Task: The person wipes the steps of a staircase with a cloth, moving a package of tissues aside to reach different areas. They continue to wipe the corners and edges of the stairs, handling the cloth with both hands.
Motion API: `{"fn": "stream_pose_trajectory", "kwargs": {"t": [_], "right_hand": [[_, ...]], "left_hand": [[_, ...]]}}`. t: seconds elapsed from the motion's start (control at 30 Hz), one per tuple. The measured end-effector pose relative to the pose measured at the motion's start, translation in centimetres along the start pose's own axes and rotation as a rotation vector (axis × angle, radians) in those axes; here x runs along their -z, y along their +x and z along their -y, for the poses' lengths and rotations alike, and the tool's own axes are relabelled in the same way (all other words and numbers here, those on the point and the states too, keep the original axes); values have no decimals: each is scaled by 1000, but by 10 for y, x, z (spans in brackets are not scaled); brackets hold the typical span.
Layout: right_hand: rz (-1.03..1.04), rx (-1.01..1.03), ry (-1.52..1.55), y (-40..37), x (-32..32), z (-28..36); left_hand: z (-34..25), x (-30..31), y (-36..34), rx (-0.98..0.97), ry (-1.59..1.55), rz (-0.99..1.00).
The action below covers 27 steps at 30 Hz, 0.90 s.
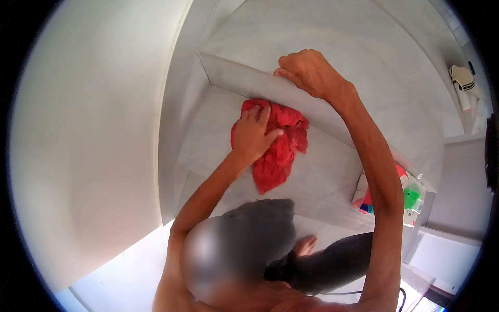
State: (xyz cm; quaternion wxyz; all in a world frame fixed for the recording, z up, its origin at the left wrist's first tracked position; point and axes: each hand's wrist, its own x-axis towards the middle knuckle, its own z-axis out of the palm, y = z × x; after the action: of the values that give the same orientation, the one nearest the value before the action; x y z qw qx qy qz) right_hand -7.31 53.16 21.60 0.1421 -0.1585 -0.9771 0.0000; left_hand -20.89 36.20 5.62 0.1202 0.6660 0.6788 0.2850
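A crumpled red cloth (279, 156) lies on the pale grey tiled step (322, 156), close against the riser above it. My left hand (253, 134) rests palm down on the cloth's upper left part, fingers spread and thumb apart. Higher up and to the right, my right hand (307, 73) is closed into a fist by the top edge of the riser (234, 73). Nothing shows in that fist, though its underside is hidden.
A white wall (93, 130) rises along the left side. Right of the step sits a clear plastic packet (413, 200) with green and red parts, partly behind my right forearm. A cream item with dark stripes (461, 78) lies at the far right. My bare foot (305, 245) shows below.
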Motion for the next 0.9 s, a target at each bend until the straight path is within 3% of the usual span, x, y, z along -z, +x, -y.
{"fn": "stream_pose_trajectory", "kwargs": {"t": [0.13,0.23,0.53,0.63,0.73,0.9], "right_hand": [[30,82,5,23,-3,-8],[92,194,-4,35,-3,-2],[343,100,-83,48,12,-9],[246,190,-17,47,2,-14],[321,95,-15,29,16,-13],[384,151,47,52,14,-10]], "left_hand": [[-18,7,1,46,97,167],[-10,0,-1,14,61,80],[19,-27,10,-121,-22,-143],[17,-31,15,-61,-9,-100],[21,-33,13,-75,-32,-153],[23,-33,11,-108,-56,-221]]}}
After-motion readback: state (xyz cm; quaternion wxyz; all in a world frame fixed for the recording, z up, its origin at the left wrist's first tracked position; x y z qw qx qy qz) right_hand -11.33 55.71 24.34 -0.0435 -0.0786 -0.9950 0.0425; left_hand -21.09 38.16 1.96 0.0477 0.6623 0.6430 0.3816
